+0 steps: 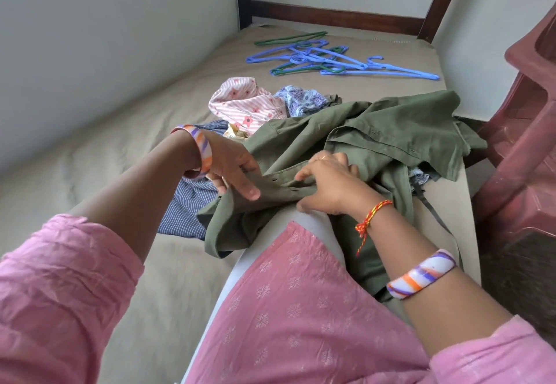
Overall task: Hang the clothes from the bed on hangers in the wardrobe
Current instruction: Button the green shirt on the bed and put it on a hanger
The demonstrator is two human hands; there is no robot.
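Observation:
An olive green shirt (391, 130) lies spread over the bed (126, 148) and across my knee. My left hand (234, 170) pinches its button strip, thumb on top. My right hand (325, 185) grips the same strip just to the right, fingers curled into the cloth. Under the shirt on the left lies a blue striped garment (186, 206). Behind it sit a pink striped floral garment (246, 103) and a blue patterned one (304, 99). Several blue and green hangers (331, 58) lie in a loose heap at the far end of the bed.
A reddish plastic chair (523, 142) stands close against the bed's right side. A pale wall (105, 52) runs along the left. The dark wooden bed frame (337, 16) closes the far end. My knee in pink fabric (288, 293) rests on the mattress.

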